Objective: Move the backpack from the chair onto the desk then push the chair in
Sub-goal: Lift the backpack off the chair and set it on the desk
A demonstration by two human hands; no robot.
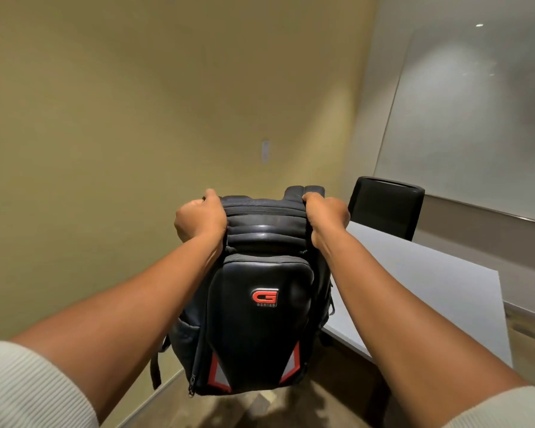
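Note:
A black backpack (pixel 257 304) with a red logo and red-grey reflective corners hangs upright in the air in front of me, its bottom above the floor. My left hand (pixel 200 219) grips its top left corner and my right hand (pixel 328 219) grips its top right, by the shoulder straps. The grey desk (pixel 430 291) lies to the right, its near corner just behind the backpack's right side. A black chair (pixel 386 206) stands at the desk's far end, only its backrest showing. The chair the backpack came from is out of view.
A plain beige wall (pixel 136 134) fills the left and middle, close behind the backpack. A glass whiteboard (pixel 476 118) hangs on the right wall above the desk. Wood-look floor (pixel 260 409) shows below the backpack.

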